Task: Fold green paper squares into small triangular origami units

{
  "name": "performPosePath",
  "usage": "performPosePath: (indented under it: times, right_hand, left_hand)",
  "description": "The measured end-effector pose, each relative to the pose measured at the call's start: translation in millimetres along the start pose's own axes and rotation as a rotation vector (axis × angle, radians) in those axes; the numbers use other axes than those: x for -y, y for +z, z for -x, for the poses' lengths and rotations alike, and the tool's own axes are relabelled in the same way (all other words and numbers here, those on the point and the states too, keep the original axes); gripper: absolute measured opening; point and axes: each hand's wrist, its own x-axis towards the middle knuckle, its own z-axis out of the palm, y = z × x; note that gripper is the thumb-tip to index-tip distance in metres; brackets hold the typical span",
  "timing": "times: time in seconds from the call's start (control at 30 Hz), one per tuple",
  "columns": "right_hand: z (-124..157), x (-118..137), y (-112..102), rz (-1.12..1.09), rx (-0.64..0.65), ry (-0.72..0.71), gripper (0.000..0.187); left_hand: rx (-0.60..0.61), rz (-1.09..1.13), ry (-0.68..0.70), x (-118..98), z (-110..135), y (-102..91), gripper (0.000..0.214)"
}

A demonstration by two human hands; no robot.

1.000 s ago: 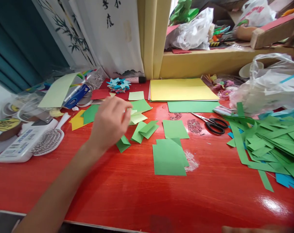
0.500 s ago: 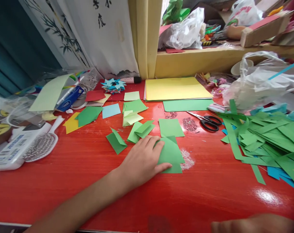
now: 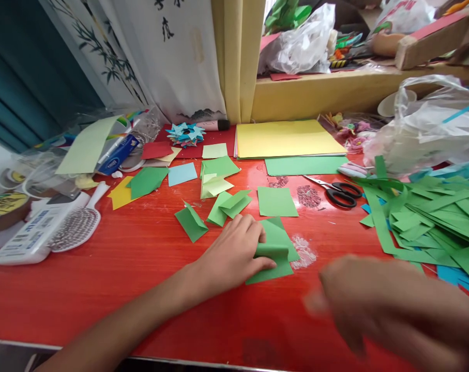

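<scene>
My left hand (image 3: 240,253) is closed on a green paper square (image 3: 275,251), thumb in front and fingers behind, so the sheet bulges up in a curl. Beneath it lies more green paper, partly hidden by the hand. My right hand (image 3: 377,305) hangs over the table at the lower right, apart from the paper, its fingers smeared by motion. Behind the left hand are a flat green square (image 3: 277,201), creased green pieces (image 3: 228,206) and another folded green piece (image 3: 191,222).
Scissors (image 3: 337,194) lie behind the right hand, beside a heap of green paper strips (image 3: 432,217). Yellow sheets (image 3: 290,138) are stacked at the back. On the left are a hairbrush (image 3: 77,225) and a white box-like pack (image 3: 28,235). A blue paper ring (image 3: 185,134) sits at the back.
My right hand has come up from the bottom edge toward the paper. Under my left hand the green sheet has gone from flat to curled. The view has shifted slightly.
</scene>
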Motion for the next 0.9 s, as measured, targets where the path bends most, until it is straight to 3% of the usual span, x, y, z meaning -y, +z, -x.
performPosePath:
  times: [0.07, 0.1, 0.17, 0.3, 0.4, 0.53, 0.6, 0.67, 0.8, 0.9]
  right_hand:
    - [-18, -13, -7, 0.073, -0.271, 0.105, 0.026]
    - [-26, -20, -9, 0.126, -0.347, 0.170, 0.029]
    - [-36, -29, -10, 0.210, -0.338, 0.247, 0.044]
    - [-41, -37, -5, 0.094, -0.092, 0.319, 0.029]
    - [-40, -40, -4, -0.166, -0.157, 0.369, 0.031]
    - [-42, -46, -3, -0.475, -0.268, 0.473, 0.025]
    - [-42, -49, -1, -0.602, -0.287, 0.473, 0.020]
    - [-43, -49, 1, -0.713, -0.301, 0.431, 0.015]
    - [-42, -48, 3, -0.869, -0.359, 0.379, 0.016]
    - [-41, -47, 1, -0.945, -0.372, 0.418, 0.018]
  left_hand:
    - [-0.018, 0.132, -0.025, -2, 1, 0.1, 0.020]
    - [-0.026, 0.220, -0.042, -4, 1, 0.2, 0.018]
    - [-0.047, 0.394, -0.071, -6, 1, 0.3, 0.015]
    - [-0.161, 0.584, -0.124, -7, 0, 1.3, 0.024]
    - [-0.277, 0.771, -0.198, -3, -4, 2.3, 0.036]
    - [-0.499, 0.939, -0.297, 3, -5, 2.3, 0.014]
    - [-0.561, 0.814, -0.265, 5, -4, 1.7, 0.008]
    - [-0.604, 0.520, -0.129, 7, -2, 0.5, 0.006]
    - [-0.626, -0.167, 0.394, 16, -1, -3.4, 0.010]
    - [-0.509, -0.352, 0.664, 20, 0, -5.7, 0.010]
